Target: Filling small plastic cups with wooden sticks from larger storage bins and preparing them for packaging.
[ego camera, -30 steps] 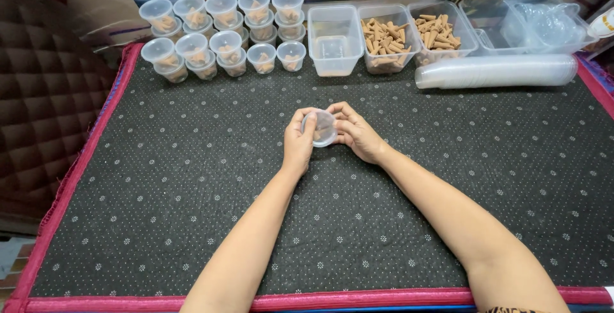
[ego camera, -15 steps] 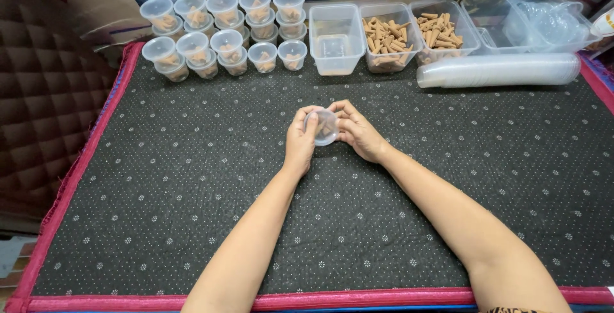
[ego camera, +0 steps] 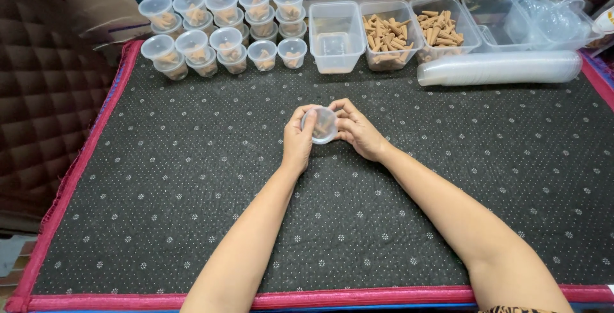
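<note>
1. Cups (ego camera: 224, 28) with lids on, each with a few brown cones inside, stand stacked in a cluster at the far left corner of the dark dotted mat (ego camera: 160, 179), well apart from the hands.

2. Left hand (ego camera: 298, 141) sits at the middle of the mat, fingers curled round the left side of a small clear lidded cup (ego camera: 320, 125), thumb on its rim. It is grasping the cup, not clenched empty.

3. The small clear lidded cup is held just above the mat's middle, tipped so its round lid faces the person. Brown cones show dimly through the plastic. Against the picture from a second ago it is in nearly the same spot; only the fingers have shifted round the rim, so the lid seems to be getting pressed on all the way round.

4. Right hand (ego camera: 359, 133) holds the cup's right side, fingertips bent over the top edge, thumb underneath. It too is gripping the cup.

5. An empty clear tub (ego camera: 336, 37) stands at the far edge of the mat, straight beyond the hands.

6. Two tubs of loose brown cones (ego camera: 412, 31) stand just right of the empty one.

7. A sleeve of nested clear lids (ego camera: 502, 69) lies on its side at the far right of the mat.
</note>
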